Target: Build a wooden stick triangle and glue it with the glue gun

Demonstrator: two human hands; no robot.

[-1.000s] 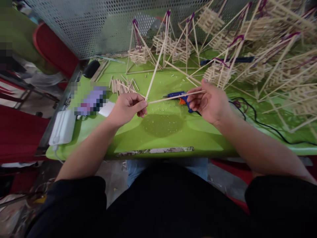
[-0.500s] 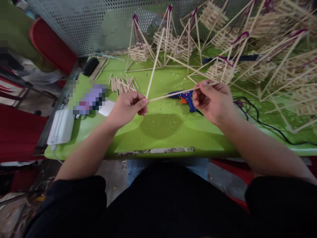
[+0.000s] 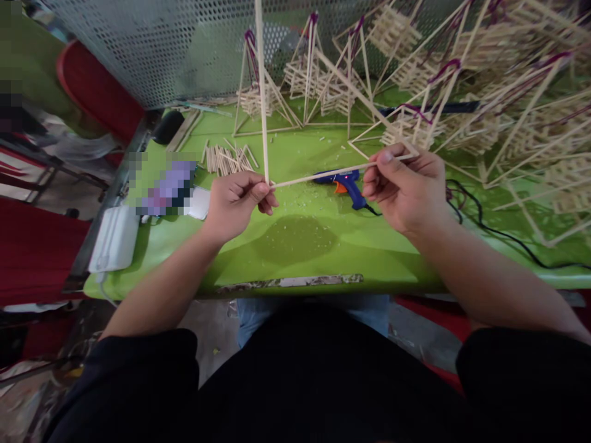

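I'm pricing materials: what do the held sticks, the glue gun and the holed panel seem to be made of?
Sticks: probably bare wood, matte, going by the pale tan colour.
Glue gun: likely hard plastic, smooth blue with an orange trigger.
Panel: possibly painted metal, grey with regular holes, though plastic can't be excluded.

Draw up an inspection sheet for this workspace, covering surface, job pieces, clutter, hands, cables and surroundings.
Surface: green table, pale crumbs, worn patch on front edge.
Job pieces: long stick; second stick at its left end, third stick near its right.
Clutter: glue gun, short sticks in a loose pile, white box.
Hands: left hand pinches one end of the long stick, right hand pinches near the other.
Cables: black cord at right; white cord at left.
Surroundings: stick frames behind and right, mesh panel, red chair.
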